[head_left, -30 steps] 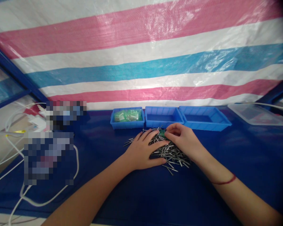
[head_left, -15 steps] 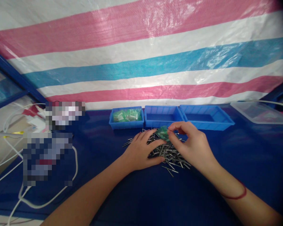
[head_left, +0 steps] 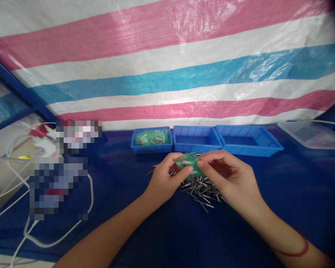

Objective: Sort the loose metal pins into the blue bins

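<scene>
Centrally, just below mid-frame, left hand [head_left: 164, 178] and right hand [head_left: 237, 176] pinch one green packet [head_left: 189, 163] between them, thumbs against fingers. Slim metal rods [head_left: 203, 190] lie heaped beneath on the blue table [head_left: 195, 238]. Beyond, mid-frame: left bin [head_left: 152, 149] with similar packets [head_left: 156, 137], middle bin [head_left: 197, 146], right bin [head_left: 248, 150]. Striped sheet [head_left: 167, 83] fills the top.

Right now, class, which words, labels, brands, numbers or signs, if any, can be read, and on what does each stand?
No readable text shows.
Green packet between left hand and right hand: any print too small to read.
Green packets in leftmost bin: too small likewise.
Pixelated patches, far left: obscured.
</scene>
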`<state>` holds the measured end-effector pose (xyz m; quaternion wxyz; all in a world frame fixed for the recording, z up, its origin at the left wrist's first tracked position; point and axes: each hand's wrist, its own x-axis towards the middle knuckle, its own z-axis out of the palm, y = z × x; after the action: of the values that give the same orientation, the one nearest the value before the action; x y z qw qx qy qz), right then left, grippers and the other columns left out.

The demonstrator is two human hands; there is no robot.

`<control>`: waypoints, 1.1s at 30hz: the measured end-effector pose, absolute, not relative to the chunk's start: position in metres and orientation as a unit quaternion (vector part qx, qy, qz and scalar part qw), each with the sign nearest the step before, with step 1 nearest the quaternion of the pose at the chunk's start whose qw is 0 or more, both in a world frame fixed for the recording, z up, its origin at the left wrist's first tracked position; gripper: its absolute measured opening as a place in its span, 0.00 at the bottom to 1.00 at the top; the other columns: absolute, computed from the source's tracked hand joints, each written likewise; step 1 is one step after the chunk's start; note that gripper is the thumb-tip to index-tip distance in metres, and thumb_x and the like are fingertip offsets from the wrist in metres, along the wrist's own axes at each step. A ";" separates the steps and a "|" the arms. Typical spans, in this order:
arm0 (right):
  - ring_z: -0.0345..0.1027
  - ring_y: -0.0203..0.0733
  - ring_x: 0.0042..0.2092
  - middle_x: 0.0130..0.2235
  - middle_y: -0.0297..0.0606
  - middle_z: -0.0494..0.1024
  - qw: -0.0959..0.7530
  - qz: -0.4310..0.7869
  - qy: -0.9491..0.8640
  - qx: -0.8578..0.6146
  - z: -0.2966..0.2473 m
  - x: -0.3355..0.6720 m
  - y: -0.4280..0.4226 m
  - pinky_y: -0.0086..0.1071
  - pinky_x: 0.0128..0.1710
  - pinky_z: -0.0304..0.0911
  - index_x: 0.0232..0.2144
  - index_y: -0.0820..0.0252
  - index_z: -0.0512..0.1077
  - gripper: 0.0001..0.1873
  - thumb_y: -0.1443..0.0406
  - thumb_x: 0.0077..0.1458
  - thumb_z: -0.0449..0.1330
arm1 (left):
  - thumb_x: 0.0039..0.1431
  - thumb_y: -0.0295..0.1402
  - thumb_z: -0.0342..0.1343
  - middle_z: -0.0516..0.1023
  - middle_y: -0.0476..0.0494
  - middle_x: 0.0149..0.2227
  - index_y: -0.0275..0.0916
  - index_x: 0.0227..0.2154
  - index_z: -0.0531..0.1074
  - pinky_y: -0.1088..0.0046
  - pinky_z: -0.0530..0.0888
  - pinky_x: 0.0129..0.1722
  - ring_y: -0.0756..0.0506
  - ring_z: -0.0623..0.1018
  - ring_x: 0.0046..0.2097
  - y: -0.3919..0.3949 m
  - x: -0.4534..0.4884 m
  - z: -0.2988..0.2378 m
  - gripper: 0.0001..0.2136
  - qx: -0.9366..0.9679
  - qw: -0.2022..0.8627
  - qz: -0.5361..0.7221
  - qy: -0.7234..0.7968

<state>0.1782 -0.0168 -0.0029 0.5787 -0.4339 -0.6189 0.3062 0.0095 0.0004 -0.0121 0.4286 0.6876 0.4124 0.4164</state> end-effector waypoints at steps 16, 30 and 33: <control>0.74 0.41 0.38 0.35 0.37 0.79 0.446 0.490 -0.630 -0.404 -0.003 0.183 -0.010 0.32 0.39 0.69 0.34 0.57 0.76 0.07 0.61 0.52 0.63 | 0.57 0.37 0.57 0.72 0.49 0.32 0.37 0.38 0.70 0.77 0.67 0.32 0.51 0.71 0.32 0.001 0.003 -0.008 0.10 0.647 0.512 0.419 0.379; 0.71 0.43 0.38 0.33 0.36 0.76 0.390 0.411 -0.703 -0.429 -0.007 0.184 -0.012 0.35 0.39 0.67 0.35 0.57 0.72 0.06 0.62 0.55 0.60 | 0.58 0.36 0.56 0.73 0.48 0.27 0.35 0.27 0.72 0.76 0.66 0.32 0.50 0.71 0.30 0.001 -0.001 0.004 0.09 0.758 0.329 0.374 0.422; 0.71 0.42 0.36 0.33 0.36 0.76 0.397 0.400 -0.707 -0.427 -0.006 0.185 -0.013 0.33 0.35 0.67 0.34 0.57 0.72 0.05 0.62 0.55 0.60 | 0.58 0.38 0.56 0.74 0.48 0.29 0.36 0.30 0.73 0.76 0.66 0.33 0.50 0.71 0.31 0.000 -0.003 0.007 0.10 0.760 0.350 0.364 0.409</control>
<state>0.1851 -0.0128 -0.0062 0.3968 -0.4267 -0.7073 0.4002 -0.0028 -0.0002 0.0067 0.3501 0.7601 0.4090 0.3639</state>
